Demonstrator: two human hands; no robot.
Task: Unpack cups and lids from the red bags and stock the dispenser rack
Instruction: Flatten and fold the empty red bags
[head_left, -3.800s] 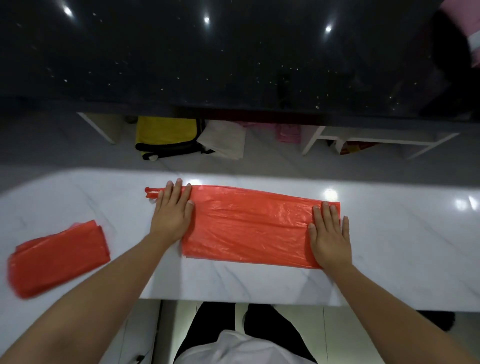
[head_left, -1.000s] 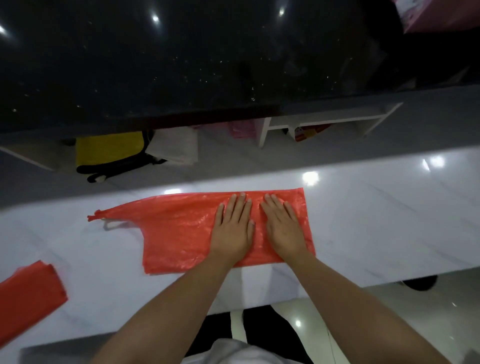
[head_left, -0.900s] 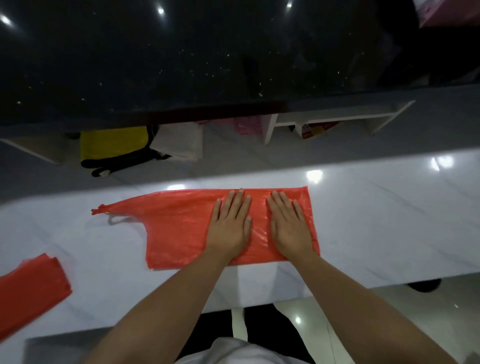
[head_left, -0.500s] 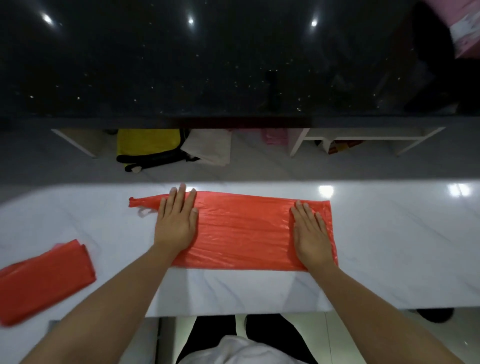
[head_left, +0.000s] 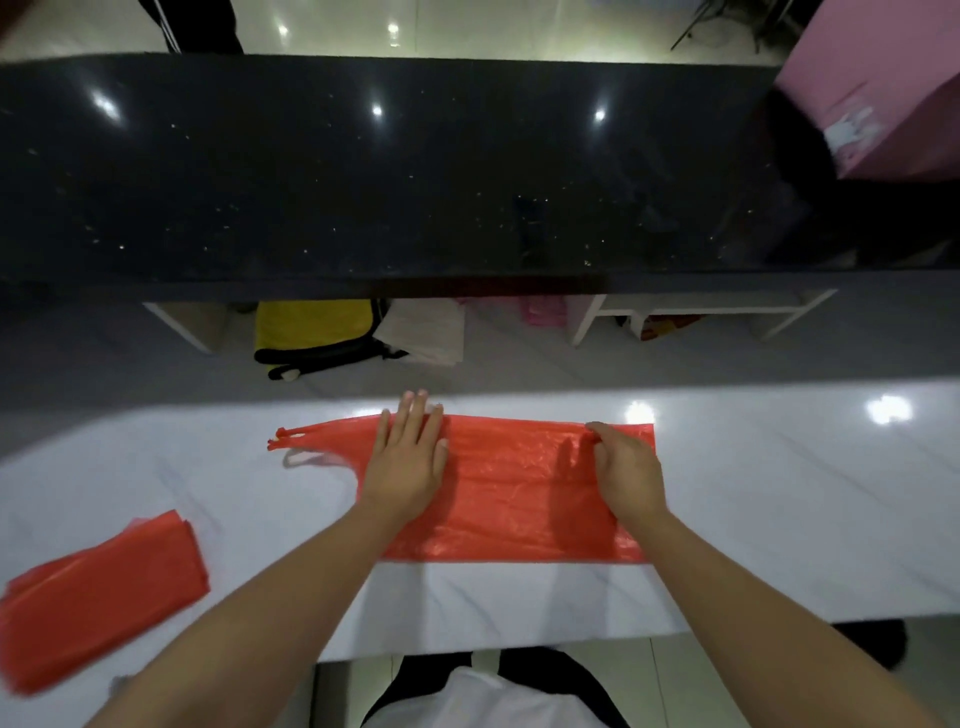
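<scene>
Landmark: the flattened red bag (head_left: 511, 493), lying across the middle of the white marble counter (head_left: 779, 519).

1. Folded red bag (head_left: 104, 592), well to the left of the flattened bag and nearer my edge of the counter. Lies flat, apart from everything else.
2. Handles (head_left: 291, 439) of the flattened bag, at its left end: two thin red loops trailing on the marble.
3. My left hand (head_left: 410, 457), on the left part of the flattened bag. Fingers straight and close together, palm pressed down flat on the plastic.
4. My right hand (head_left: 626, 467), on the right end of the flattened bag. Fingers curled, pinching the plastic at its far right corner.
5. Yellow bag with black trim (head_left: 317, 332), beyond the flattened bag, on the floor under the black counter (head_left: 415, 171).
6. Pink box (head_left: 878, 88), far right beyond the flattened bag. Carries a small pale label; writing too blurred to read.

No cups, lids or dispenser rack in view.
</scene>
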